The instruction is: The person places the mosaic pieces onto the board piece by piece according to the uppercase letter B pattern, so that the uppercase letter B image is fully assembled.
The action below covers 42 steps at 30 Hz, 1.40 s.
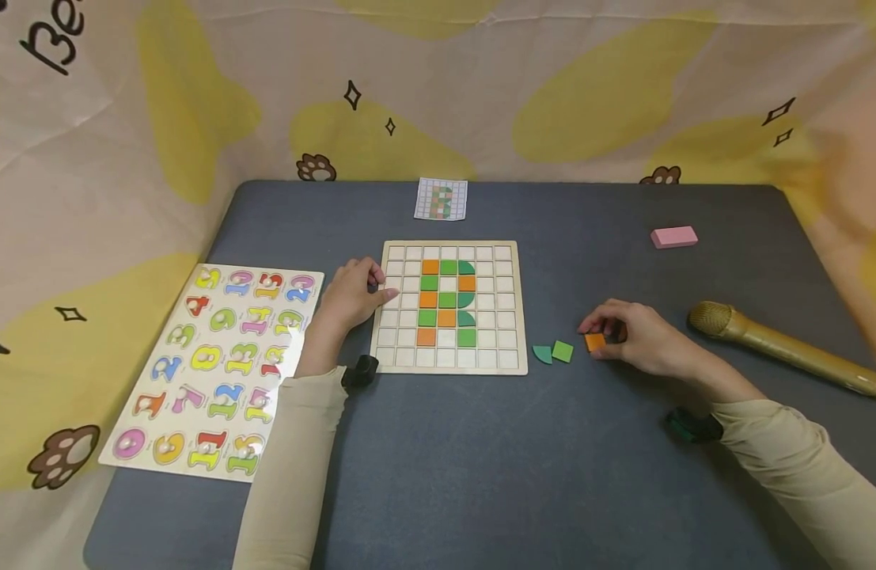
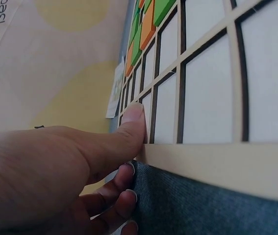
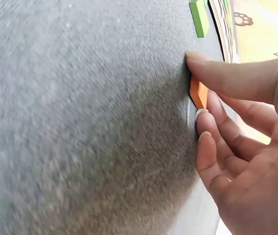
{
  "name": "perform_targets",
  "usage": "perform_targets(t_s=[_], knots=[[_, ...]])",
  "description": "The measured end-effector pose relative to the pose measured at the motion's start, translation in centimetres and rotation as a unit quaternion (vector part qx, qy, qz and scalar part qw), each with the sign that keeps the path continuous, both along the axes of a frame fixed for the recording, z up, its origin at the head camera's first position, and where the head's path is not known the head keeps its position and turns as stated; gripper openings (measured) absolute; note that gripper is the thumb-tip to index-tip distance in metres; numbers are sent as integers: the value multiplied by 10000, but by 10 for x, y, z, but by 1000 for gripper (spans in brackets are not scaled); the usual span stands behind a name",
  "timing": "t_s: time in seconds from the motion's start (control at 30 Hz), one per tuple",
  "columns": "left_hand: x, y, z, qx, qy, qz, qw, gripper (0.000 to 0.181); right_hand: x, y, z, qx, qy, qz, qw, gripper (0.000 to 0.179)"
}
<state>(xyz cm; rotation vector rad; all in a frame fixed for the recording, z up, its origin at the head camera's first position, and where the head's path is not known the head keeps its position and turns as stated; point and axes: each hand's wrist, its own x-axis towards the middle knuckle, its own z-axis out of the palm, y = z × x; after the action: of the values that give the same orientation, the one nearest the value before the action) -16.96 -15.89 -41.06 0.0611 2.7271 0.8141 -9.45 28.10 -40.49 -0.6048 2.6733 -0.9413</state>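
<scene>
A wooden grid board [image 1: 504, 318] lies on the table, with orange, green and teal tiles set in its middle cells. At its left edge, my left hand [image 1: 350, 297] holds on, the thumb over the rim and the fingers curled against the side, as the left wrist view shows. Right of the board, my right hand [image 1: 644, 340] pinches an orange square tile [image 1: 594, 342] between thumb and fingers, at the tabletop. Between board and hand lie a green square tile [image 1: 563, 351] and a teal quarter-round tile [image 1: 543, 354]. A small pattern card [image 1: 423, 199] sits behind the board.
A number puzzle board [image 1: 195, 376] lies to the left, partly under the left forearm. On the right are a gold microphone [image 1: 786, 344] and a pink block [image 1: 674, 237]. Patterned cloth [image 1: 438, 71] hangs behind the dark table [image 1: 466, 467].
</scene>
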Motion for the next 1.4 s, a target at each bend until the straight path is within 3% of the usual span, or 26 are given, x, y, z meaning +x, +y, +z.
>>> perform_targets(t_s=[0.5, 0.8, 1.0, 1.17, 1.4], knots=[[0, -2, 1, -54, -34, 18, 10000, 34, -9, -42, 0, -415, 84, -169, 9990, 27], [0, -1, 0, -24, -21, 29, 10000, 34, -8, -105, -8, -950, 147, -52, 9954, 32], [-1, -1, 1, -44, -50, 43, 10000, 34, -1, -146, -11, -1308, 115, 272, 9910, 31], [-1, -1, 0, -20, -71, 37, 10000, 33, 3, -167, -14, -1157, 233, 524, 9916, 28], [0, 0, 0, -53, -60, 28, 10000, 33, 4, -183, -15, -847, 305, 556, 9944, 29]])
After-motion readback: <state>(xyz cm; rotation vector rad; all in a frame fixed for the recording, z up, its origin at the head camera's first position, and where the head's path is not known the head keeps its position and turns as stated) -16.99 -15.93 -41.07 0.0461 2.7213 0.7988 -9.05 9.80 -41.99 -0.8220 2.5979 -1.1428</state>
